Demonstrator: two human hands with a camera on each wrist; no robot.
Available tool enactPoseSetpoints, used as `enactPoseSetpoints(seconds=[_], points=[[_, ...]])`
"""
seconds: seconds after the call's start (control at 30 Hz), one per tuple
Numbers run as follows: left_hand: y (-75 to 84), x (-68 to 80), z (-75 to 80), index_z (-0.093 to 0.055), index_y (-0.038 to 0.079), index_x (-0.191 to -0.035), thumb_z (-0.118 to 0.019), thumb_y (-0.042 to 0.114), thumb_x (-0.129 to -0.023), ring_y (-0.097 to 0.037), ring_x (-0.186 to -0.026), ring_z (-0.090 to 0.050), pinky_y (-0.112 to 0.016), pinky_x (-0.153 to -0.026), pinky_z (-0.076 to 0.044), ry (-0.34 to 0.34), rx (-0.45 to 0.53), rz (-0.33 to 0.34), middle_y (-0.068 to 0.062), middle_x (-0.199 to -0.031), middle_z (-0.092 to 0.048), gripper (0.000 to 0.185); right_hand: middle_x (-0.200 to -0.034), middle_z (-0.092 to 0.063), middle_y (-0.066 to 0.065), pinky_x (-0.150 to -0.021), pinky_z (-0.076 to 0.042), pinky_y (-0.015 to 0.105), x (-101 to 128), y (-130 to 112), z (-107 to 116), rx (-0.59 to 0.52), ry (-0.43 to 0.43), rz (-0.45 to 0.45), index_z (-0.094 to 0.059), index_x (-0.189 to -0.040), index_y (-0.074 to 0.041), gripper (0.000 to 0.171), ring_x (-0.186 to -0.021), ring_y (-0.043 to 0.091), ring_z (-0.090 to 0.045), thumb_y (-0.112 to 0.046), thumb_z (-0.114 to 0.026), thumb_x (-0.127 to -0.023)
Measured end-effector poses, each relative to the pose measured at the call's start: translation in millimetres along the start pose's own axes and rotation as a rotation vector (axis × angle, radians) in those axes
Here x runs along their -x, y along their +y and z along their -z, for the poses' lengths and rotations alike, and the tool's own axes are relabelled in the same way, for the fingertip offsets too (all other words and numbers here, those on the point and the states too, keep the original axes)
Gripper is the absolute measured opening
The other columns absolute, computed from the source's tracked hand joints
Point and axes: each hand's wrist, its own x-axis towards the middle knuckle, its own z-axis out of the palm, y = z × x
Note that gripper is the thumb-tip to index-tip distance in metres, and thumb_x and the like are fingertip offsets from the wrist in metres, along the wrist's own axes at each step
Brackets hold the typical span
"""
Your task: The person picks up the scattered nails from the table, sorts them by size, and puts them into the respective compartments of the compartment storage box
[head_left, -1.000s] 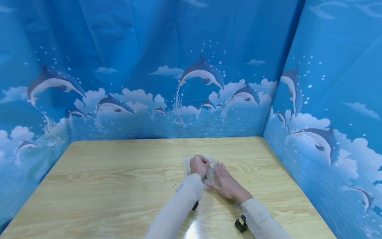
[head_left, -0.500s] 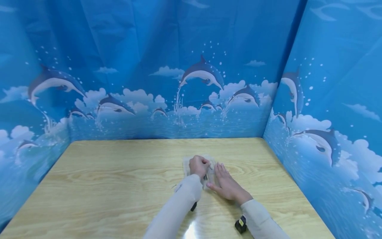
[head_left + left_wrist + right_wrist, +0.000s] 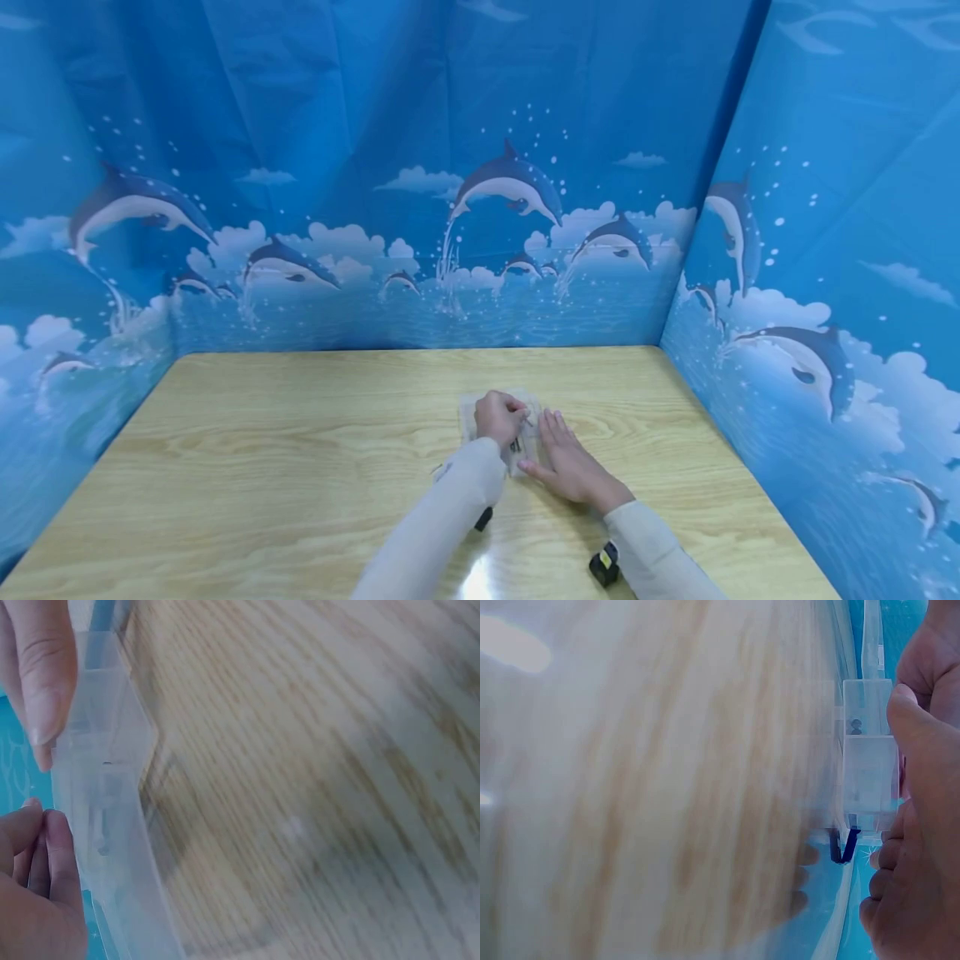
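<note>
A small clear plastic compartment box (image 3: 471, 410) lies on the wooden table (image 3: 300, 450). My left hand (image 3: 500, 417) hovers over it with its fingers curled, the tips pinched on a small thin piece that is too small to make out. My right hand (image 3: 567, 460) lies flat on the table with straight fingers, touching the box's right side. In the left wrist view the box wall (image 3: 109, 795) stands beside my pinched fingers (image 3: 37, 885). The right wrist view shows my right hand's thumb (image 3: 922, 787) against the box (image 3: 870, 769), with a small dark part (image 3: 855, 726) in one compartment.
Blue dolphin-print curtains (image 3: 480, 208) close the table in at the back, left and right. A tiny thin item (image 3: 437, 468) lies on the wood left of my left sleeve. Black wrist cameras (image 3: 604, 565) sit under both forearms. Bare wood spreads to the left.
</note>
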Motion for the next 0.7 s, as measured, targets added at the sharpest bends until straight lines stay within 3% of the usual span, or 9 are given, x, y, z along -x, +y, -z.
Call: enactPoseSetpoints(seconds=[0.3, 0.7], points=[[-0.2, -2.0, 23.0, -0.075, 0.009, -0.083, -0.072, 0.009, -0.085, -0.011, -0.07, -0.064, -0.028, -0.067, -0.054, 0.002, 0.037, -0.071, -0.001, -0.078, -0.071, 0.004, -0.157, -0.005, 0.025, -0.117, -0.011, 0.047, -0.7, -1.0, -0.7, 0.014, 0.01, 0.003, -0.009, -0.149, 0.006, 0.091, -0.146, 0.036, 0.0, -0.059, -0.042, -0.095], [-20.6, 6.3, 80.1, -0.075, 0.01, -0.09, -0.071, 0.015, -0.087, -0.017, -0.081, -0.065, -0.034, -0.071, -0.055, -0.094, 0.03, -0.031, -0.004, -0.088, -0.071, 0.007, -0.157, -0.005, 0.025, -0.117, -0.011, 0.046, 0.2, -3.2, 0.9, 0.022, 0.007, -0.001, -0.009, -0.149, 0.007, 0.09, -0.146, 0.036, -0.001, -0.058, -0.042, -0.096]])
